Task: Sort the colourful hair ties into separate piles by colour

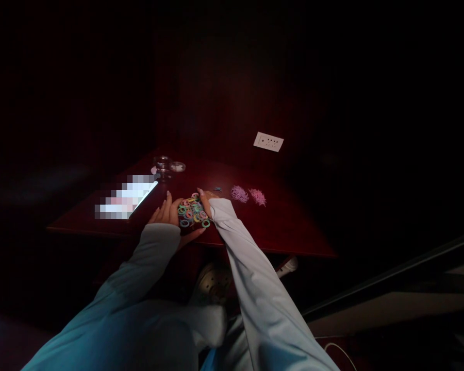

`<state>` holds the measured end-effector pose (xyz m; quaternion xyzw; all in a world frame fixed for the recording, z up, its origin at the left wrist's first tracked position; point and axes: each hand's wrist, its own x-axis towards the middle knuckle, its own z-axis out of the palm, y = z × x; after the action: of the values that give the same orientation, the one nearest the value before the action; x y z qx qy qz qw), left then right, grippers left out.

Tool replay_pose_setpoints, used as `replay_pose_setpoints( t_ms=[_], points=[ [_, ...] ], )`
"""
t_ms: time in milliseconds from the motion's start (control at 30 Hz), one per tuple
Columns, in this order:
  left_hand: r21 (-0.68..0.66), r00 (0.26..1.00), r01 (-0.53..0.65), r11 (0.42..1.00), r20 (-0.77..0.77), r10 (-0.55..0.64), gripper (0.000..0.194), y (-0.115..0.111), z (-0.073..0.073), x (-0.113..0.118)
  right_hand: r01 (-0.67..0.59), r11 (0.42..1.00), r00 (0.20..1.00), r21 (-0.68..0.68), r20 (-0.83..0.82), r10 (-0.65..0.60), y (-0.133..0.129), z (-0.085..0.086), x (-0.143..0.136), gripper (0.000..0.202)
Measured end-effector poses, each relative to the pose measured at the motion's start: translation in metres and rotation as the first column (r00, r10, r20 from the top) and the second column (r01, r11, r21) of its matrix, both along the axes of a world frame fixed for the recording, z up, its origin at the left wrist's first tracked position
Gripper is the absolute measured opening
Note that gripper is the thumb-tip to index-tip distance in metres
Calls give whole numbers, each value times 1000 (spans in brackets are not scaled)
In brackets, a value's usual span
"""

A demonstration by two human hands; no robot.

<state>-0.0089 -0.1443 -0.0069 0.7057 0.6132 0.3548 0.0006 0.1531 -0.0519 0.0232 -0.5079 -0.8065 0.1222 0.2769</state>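
A heap of small multicoloured rings [193,210], which look like elastic hair ties, lies near the front edge of the dark red table. My left hand [170,212] rests at the heap's left side, fingers stretched apart and thumb reaching along its near edge. On the other side my right hand [206,200] curves against the rings, with some of its fingers hidden. I see nothing gripped in either hand. Just beyond the right hand sits a small teal cluster [217,189]. Farther right are a purple pile [239,194] and a pink pile [258,197] of similar small pieces.
A lit phone or tablet [133,198], its screen blurred out, lies on the left of the table [286,226]. Behind it stands a clear container [163,166] beside a small clear lid-like piece [178,166]. A white socket plate [268,141] is on the wall.
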Motion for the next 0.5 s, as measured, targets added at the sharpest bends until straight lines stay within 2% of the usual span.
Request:
replay_pose_setpoints(
  t_ms=[133,267,400,500],
  points=[
    [-2,999,-7,1000,49,7,109,6,1,-3,-3,989,997,-146,-76,-8,-2,2,-11,52],
    [-6,998,18,1000,60,-18,108,7,1,-6,-1,990,961,-138,-274,-38,8,-6,-4,62],
    [6,999,28,1000,42,-28,103,2,2,-4,-15,993,836,-120,-545,-54,27,-19,17,80],
    [22,999,20,1000,32,-20,94,-2,1,-1,66,994,796,-85,-596,-104,34,-24,34,74]
  ],
)
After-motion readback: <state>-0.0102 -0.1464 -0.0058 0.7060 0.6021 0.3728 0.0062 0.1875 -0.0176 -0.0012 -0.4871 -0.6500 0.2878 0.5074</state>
